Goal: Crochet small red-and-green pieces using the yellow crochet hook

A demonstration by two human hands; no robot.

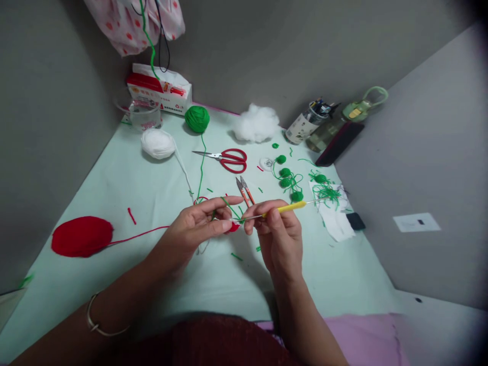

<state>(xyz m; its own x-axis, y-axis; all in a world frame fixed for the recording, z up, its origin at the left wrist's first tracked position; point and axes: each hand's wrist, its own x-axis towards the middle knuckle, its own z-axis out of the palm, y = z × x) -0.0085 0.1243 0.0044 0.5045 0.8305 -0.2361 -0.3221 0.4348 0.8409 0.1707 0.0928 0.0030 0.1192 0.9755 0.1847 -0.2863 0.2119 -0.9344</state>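
Observation:
Between thumb and fingers, my left hand (202,221) pinches a small red and white crochet piece (233,226). Green yarn runs over its raised index finger. My right hand (280,231) is closed around the yellow handle of a crochet hook (292,207), whose metal shaft points left into the piece. The exact stitch at the hook tip is too small to make out. Strands lead back to a green yarn ball (197,119), a white yarn ball (157,144) and a red yarn ball (82,237). Orange thread snips (247,192) lie just beyond my hands.
Red-handled scissors (233,160) and white stuffing (256,123) lie farther back. Several small green crochet balls (285,182) and yarn scraps (328,193) are at the right. A tissue pack (171,94), plastic cup (145,116), pen holder (303,126) and bottle (324,133) stand along the wall.

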